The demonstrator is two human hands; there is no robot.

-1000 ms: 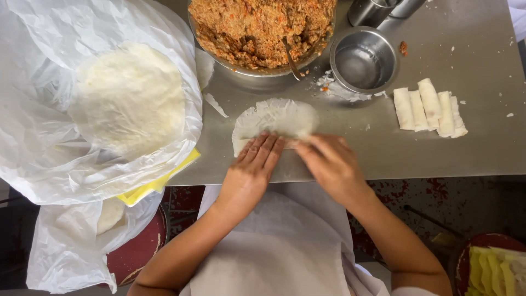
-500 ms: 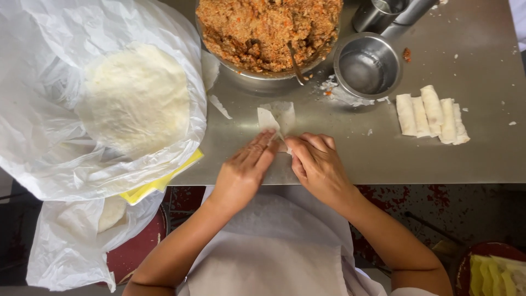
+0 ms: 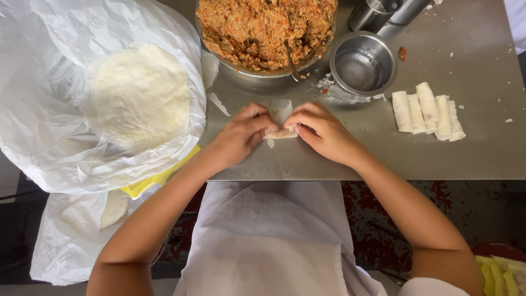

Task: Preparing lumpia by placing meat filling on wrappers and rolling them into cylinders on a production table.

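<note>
The steel table (image 3: pixel 383 159) is running off the frame at the top and right, and its left part is lying hidden under a big white plastic bag (image 3: pixel 49 109) that is holding a round stack of pale wrappers (image 3: pixel 139 96). A second bag (image 3: pixel 71 235) is hanging below the table edge, its contents hard to make out. The large bowl of orange-brown filling (image 3: pixel 263 30) is being cut off at the top, with a spoon handle (image 3: pixel 290 60) sticking out of it. Beside it a small empty steel bowl (image 3: pixel 364 63) is sitting, and the metal cup (image 3: pixel 372 11) behind it is only partly showing. Four finished rolls (image 3: pixel 427 109) are lying side by side to the right.

The left hand (image 3: pixel 241 137) and right hand (image 3: pixel 323 131) are both pinching a small pale roll (image 3: pixel 281 133), fingertips pressing on its two ends. It is lying on the table near the front edge, between the hands, its loose wrapper flap (image 3: pixel 282 109) stretching away toward the bowl. The fingers are covering most of the roll.
</note>
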